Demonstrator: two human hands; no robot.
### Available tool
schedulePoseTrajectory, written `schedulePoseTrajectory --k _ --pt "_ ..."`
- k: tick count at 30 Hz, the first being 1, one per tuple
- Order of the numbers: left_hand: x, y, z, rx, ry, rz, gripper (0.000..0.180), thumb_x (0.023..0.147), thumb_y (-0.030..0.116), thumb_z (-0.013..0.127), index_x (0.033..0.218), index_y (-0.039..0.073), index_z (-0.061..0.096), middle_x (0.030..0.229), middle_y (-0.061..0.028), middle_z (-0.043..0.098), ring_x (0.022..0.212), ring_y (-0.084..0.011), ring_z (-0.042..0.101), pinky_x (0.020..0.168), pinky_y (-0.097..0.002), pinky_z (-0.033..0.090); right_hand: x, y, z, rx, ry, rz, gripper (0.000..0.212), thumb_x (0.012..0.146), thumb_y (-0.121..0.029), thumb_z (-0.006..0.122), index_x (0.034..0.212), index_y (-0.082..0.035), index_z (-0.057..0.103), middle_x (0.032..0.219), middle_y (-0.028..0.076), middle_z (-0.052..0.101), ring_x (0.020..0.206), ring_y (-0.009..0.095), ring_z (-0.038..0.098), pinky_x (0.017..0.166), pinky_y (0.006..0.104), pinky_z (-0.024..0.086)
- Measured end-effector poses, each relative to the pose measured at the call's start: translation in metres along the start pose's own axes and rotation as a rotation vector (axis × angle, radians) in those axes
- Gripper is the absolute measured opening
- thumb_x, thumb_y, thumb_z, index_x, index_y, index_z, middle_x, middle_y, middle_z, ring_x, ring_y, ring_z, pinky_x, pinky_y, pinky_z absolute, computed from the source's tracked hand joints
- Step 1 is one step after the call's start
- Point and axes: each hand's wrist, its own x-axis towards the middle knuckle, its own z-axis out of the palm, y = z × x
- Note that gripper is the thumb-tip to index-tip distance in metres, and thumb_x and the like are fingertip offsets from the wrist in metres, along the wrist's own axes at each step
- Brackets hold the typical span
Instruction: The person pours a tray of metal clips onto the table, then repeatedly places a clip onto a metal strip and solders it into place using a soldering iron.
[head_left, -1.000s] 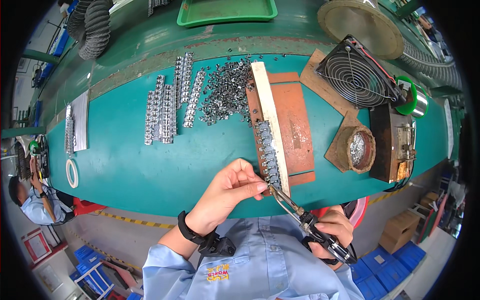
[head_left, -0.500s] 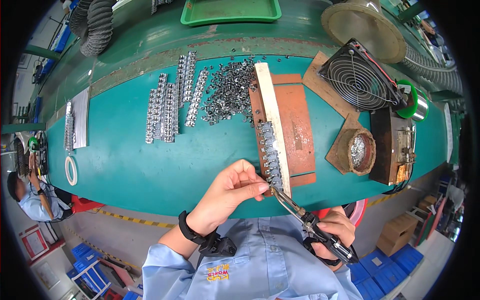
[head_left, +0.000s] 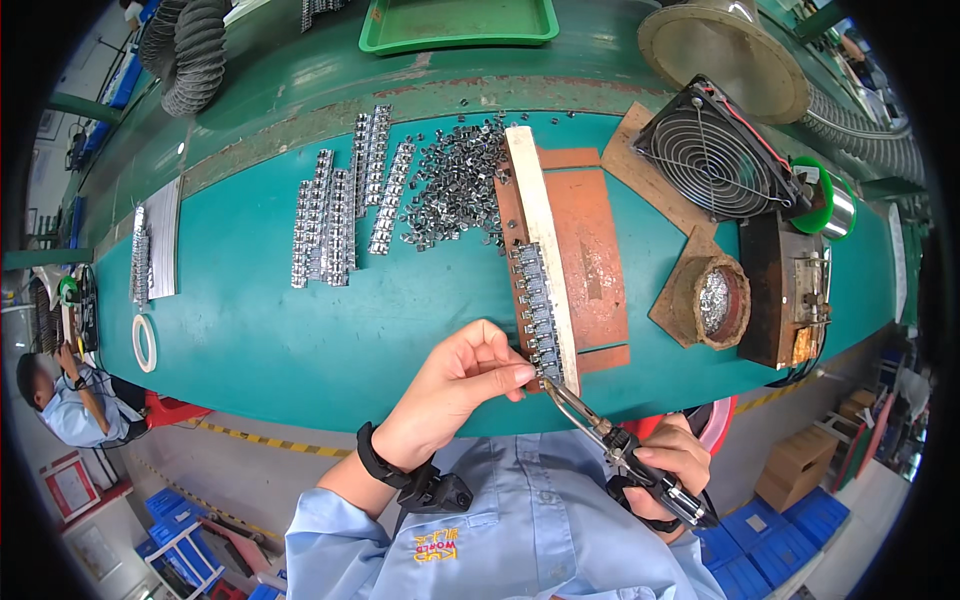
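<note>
My right hand (head_left: 675,458) is wrapped around the black handle of a soldering iron (head_left: 622,447). Its metal tip points up and left to the near end of a row of small metal-and-dark components (head_left: 540,310). That row lies along a pale wooden bar (head_left: 541,225) on a reddish-brown board (head_left: 597,255). Beside the iron's tip, the thumb and fingers of my left hand (head_left: 465,372) are pinched together at the same end of the row. Whatever sits between those fingertips is too small to make out.
Loose metal pieces (head_left: 455,185) are heaped beyond my left hand, near several finished-looking component strips (head_left: 325,220). To the right stand a black fan (head_left: 715,150), a round pot (head_left: 688,300), a metal box (head_left: 765,300) and a solder wire spool (head_left: 840,205). A green tray (head_left: 460,42) lies at the back.
The soldering iron's tip has drawn back very slightly toward me from the end of the row. My left hand keeps its pinch in the same place.
</note>
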Motion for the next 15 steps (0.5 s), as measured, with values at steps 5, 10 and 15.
schedulePoseTrajectory --k 5,10,15 --pt "-0.0002 -0.0008 0.0012 -0.005 0.011 0.012 0.017 0.082 -0.002 0.057 0.081 0.008 0.044 0.08 -0.004 0.058 0.07 -0.0106 0.055 0.067 -0.0241 0.046 0.0011 -0.0001 0.0021 0.014 -0.004 0.013 0.037 0.067 -0.027 0.07 0.087 0.001 0.056 0.063 0.011 0.054 0.055 0.022 0.047 0.057 0.0341 0.036" --pt "-0.0006 -0.0012 0.0015 -0.005 0.019 0.02 0.017 0.082 -0.002 0.057 0.08 0.009 0.043 0.08 -0.004 0.058 0.069 -0.0104 0.055 0.067 -0.0243 0.046 0.0026 -0.0025 -0.0007 -0.008 -0.046 0.007 0.037 0.066 -0.026 0.07 0.088 0.0 0.057 0.064 0.011 0.054 0.055 0.022 0.048 0.059 0.0346 0.037" --pt "-0.0005 0.0003 0.0029 0.002 0.023 0.019 0.018 0.081 -0.002 0.058 0.079 0.009 0.043 0.08 -0.004 0.058 0.069 -0.0101 0.055 0.067 -0.0243 0.046 0.0021 -0.0054 -0.0016 -0.047 -0.073 0.012 0.036 0.066 -0.026 0.071 0.087 -0.001 0.058 0.061 0.011 0.054 0.054 0.023 0.048 0.059 0.0345 0.038"
